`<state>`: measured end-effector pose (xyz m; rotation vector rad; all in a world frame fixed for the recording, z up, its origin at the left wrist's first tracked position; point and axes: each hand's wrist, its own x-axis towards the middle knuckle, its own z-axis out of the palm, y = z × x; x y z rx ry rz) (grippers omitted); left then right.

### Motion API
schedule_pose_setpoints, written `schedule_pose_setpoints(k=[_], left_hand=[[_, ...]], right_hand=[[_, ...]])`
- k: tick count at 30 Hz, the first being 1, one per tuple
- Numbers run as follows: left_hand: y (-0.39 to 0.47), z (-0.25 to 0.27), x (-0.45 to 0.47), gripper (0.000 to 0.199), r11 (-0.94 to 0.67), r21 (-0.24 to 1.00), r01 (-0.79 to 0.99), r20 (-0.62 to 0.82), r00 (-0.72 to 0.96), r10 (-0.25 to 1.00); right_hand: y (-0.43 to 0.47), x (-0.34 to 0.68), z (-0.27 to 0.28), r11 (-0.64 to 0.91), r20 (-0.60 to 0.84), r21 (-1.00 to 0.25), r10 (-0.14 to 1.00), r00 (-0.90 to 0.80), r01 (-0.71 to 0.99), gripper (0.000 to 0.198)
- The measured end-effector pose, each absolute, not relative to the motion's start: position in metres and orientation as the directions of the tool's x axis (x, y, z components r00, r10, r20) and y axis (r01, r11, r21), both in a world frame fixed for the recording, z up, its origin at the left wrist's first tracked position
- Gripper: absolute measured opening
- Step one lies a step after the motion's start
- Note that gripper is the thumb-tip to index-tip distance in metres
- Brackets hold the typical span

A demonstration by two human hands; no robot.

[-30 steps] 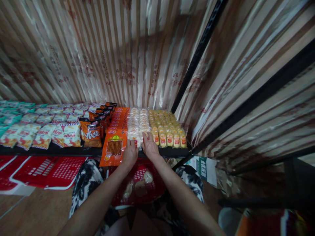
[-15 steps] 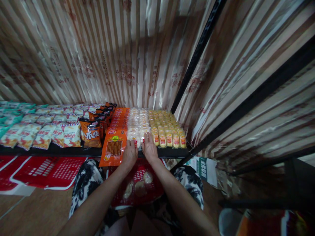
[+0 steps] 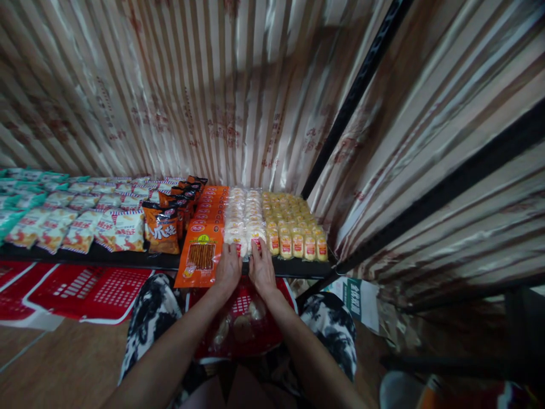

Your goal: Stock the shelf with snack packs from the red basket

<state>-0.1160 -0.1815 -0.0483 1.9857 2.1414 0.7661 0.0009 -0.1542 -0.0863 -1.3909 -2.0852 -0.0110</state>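
My left hand is at the front of a row of clear-wrapped white buns, its bent fingers closed on the foremost pack, which has a red label. Beside it my right hand has its fingers closed on the front wrapped bun of the neighbouring white row. Parts of both packs are hidden by the fingers. Left of these rows lies an orange bag of brown sticks, overhanging the shelf edge. To the right stand several rows of small yellow wrapped cakes.
The black shelf also bears orange-black snack bags, white snack bags and green ones. Below are a red basket with wrapped buns between my knees and further red baskets. Black posts rise at right before a striped curtain.
The view has shifted slightly, so the shelf goods appear a little further right. My right hand's fingers have moved from over the pack's top down to its labelled front; my left hand stays at its row.
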Motion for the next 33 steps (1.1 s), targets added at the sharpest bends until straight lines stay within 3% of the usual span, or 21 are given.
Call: schedule_pose_setpoints(k=[22, 27, 33], left_hand=[[-0.172, -0.036, -0.115, 0.025, 0.124, 0.407, 0.905, 0.117, -0.187, 0.975], [-0.175, -0.039, -0.115, 0.030, 0.104, 0.329, 0.939, 0.149, -0.160, 0.976], [-0.178, -0.044, -0.118, 0.032, 0.041, 0.323, 0.946, 0.185, -0.105, 0.977]], right_hand=[[-0.151, -0.003, -0.095, 0.449, 0.567, -0.300, 0.793, -0.221, 0.841, 0.050], [-0.151, -0.003, -0.094, 0.440, 0.558, -0.292, 0.800, -0.222, 0.850, 0.051], [-0.152, -0.006, -0.092, 0.427, 0.563, -0.309, 0.802, -0.199, 0.850, 0.051]])
